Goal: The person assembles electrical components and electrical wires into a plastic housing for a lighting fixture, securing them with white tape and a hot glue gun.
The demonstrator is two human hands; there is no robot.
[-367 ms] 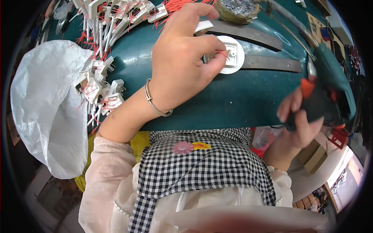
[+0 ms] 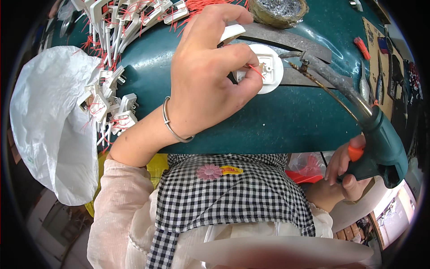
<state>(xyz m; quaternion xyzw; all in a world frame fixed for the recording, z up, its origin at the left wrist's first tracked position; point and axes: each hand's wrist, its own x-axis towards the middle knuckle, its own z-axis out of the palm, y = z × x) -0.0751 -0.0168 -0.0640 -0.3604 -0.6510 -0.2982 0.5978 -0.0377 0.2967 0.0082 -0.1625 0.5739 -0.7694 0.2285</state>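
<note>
My left hand is closed in a pinch on a short red wire, whose end lies over a round white plastic base. A white plastic cover shows between the index finger and the thumb side of this hand. My right hand grips a dark green soldering gun with an orange trigger. From it a long metal barrel reaches to the base; its tip is at the right rim of the base. A thin solder feed tube runs below the barrel.
Two flat grey metal bars lie under and behind the base. A bowl of silvery metal stands at the back. White plug housings with red wires are heaped at left, beside a white plastic bag. Small tools lie at right.
My right hand has brought the soldering gun's barrel down and left, so its tip now meets the edge of the white base. My left hand has hardly moved.
</note>
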